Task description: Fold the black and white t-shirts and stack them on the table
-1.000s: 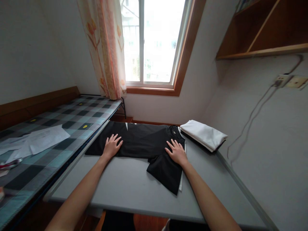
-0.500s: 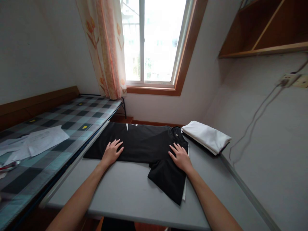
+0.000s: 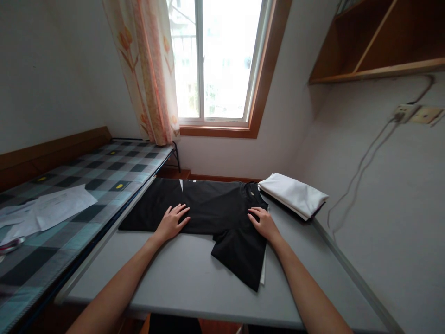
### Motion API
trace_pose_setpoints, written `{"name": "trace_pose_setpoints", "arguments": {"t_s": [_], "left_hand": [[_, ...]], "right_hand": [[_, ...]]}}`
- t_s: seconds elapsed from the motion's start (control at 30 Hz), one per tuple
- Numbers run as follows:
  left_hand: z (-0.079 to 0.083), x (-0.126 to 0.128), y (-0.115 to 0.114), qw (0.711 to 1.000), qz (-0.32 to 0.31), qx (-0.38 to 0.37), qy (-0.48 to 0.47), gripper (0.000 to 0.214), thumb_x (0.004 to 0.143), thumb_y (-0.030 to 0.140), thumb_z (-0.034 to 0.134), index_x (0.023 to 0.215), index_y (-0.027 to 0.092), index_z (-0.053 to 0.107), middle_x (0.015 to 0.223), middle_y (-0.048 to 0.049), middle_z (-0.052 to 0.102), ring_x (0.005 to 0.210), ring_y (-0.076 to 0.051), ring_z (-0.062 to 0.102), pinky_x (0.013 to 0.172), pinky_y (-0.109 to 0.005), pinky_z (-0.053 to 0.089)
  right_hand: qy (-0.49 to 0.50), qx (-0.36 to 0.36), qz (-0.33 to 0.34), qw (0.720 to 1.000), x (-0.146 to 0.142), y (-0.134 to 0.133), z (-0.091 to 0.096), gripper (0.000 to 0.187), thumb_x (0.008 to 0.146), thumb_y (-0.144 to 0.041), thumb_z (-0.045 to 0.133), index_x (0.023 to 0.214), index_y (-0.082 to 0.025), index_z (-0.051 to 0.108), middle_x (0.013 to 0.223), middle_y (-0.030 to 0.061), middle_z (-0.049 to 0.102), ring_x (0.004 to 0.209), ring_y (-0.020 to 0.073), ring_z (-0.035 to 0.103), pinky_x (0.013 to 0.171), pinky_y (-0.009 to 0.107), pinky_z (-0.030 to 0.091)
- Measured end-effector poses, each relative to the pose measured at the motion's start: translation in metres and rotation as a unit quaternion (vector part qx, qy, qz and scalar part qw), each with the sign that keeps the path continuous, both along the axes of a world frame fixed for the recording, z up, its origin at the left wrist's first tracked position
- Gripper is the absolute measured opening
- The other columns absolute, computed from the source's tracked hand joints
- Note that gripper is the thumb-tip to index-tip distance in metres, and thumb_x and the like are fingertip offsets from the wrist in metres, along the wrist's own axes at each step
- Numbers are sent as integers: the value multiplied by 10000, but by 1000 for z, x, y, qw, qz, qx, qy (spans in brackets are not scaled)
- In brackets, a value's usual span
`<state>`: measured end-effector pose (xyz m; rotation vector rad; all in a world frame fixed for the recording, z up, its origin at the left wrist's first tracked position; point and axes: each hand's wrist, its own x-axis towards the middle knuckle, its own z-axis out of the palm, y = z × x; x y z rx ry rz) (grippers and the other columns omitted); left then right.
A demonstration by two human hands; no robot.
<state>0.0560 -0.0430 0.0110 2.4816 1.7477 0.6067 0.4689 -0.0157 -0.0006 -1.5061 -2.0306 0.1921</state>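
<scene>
While both hands (image 3: 169,226) (image 3: 267,226) lie, fingers (image 3: 182,213) loose, on a black shirt (image 3: 215,199), the grey table (image 3: 184,273) stands between bed (image 3: 104,174) and wall (image 3: 399,204).

no text, brand or number can be read. in the collar (image 3: 255,197) of the black shirt (image 3: 208,204) there is a label (image 3: 252,193), too small for reading. to the left of this shirt, the papers (image 3: 60,208) carry faint print, and the mattress (image 3: 93,174) shows yellow marks (image 3: 120,186); these also are not legible.

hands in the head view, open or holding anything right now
Left hand: open, palm down on the black T-shirt.
Right hand: slightly curled on the same T-shirt; can't tell if gripping.
</scene>
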Motion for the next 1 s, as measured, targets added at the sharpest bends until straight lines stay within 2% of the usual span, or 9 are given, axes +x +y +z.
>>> {"name": "trace_pose_setpoints", "arguments": {"t_s": [0.13, 0.33, 0.43, 0.57, 0.73, 0.87, 1.0], "left_hand": [[0, 1, 10, 1000, -1, -11, 7, 485, 935, 517, 407, 1349, 296, 530, 1464, -36, 467, 1383, -235, 372, 1167, -482, 206], [5, -3, 40, 1000, 12, -21, 14, 475, 935, 503, 403, 1339, 294, 539, 1467, -28, 463, 1385, -221, 368, 1170, -457, 208], [4, -1, 48, 1000, 21, -16, 13, 461, 933, 493, 411, 1323, 292, 553, 1454, -29, 479, 1375, -219, 385, 1169, -450, 217], [-1, -1, 45, 1000, 11, 13, -3, 439, 937, 462, 417, 1287, 256, 584, 1421, -53, 516, 1358, -234, 411, 1155, -471, 256], [-1, 12, 33, 996, -62, 41, -57, 361, 929, 412, 467, 1200, 244, 636, 1339, -59, 590, 1293, -227, 492, 1132, -475, 316], [6, 46, 22, 981, -127, 21, -143, 305, 877, 358, 576, 1142, 237, 664, 1249, -71, 645, 1219, -226, 554, 1081, -443, 398], [17, 85, 8, 950, -257, -49, -170, 388, 783, 367, 705, 1150, 249, 667, 1241, -77, 639, 1178, -225, 567, 1035, -388, 433]], "right_hand": [[-42, -8, -10, 999, -6, 7, -3, 385, 901, -408, 469, 1139, -205, 694, 1272, 103, 612, 1181, 260, 550, 1043, 441, 386], [-54, -9, -32, 998, -17, 30, -2, 396, 925, -381, 439, 1182, -192, 674, 1321, 102, 592, 1223, 248, 527, 1105, 452, 309], [-45, 0, -31, 999, -16, 34, -5, 388, 930, -362, 428, 1176, -191, 675, 1321, 101, 596, 1245, 246, 514, 1106, 457, 306], [-9, 40, -3, 999, -10, 27, -7, 348, 920, -353, 446, 1068, -195, 717, 1229, 109, 652, 1188, 258, 555, 1056, 460, 362], [54, 71, -1, 996, -6, 21, -3, 328, 917, -369, 457, 917, -194, 735, 1050, 105, 707, 1013, 256, 624, 934, 429, 443], [112, 67, -5, 991, -5, 22, -1, 351, 912, -399, 444, 840, -197, 723, 939, 103, 715, 910, 241, 646, 870, 392, 475], [153, 54, -15, 987, -3, 23, -1, 360, 900, -428, 443, 825, -202, 713, 907, 93, 719, 887, 234, 657, 842, 373, 483]]}}
